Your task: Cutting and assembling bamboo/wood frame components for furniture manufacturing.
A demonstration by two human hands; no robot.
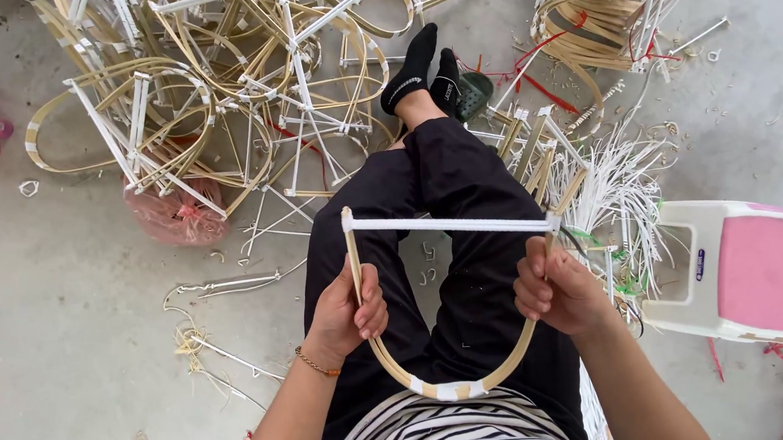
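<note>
I hold a U-shaped bent bamboo strip frame (391, 360) over my lap, its open top closed by a white wrapped crossbar (451, 225). My left hand (347, 309) grips the left leg of the frame. My right hand (559, 287) grips the right leg just under the crossbar's end. White tape binds the bottom of the curve (456, 390). My legs in black trousers (443, 181) stretch out beneath it, with black socks at the far end.
A big heap of finished bamboo-and-white-stick frames (220, 76) covers the concrete floor ahead; another bundle (605, 8) lies top right. Loose white sticks (621, 197) lie by my right knee, a pink-and-white plastic stool (748, 266) stands right, a pink bag (174, 215) lies left.
</note>
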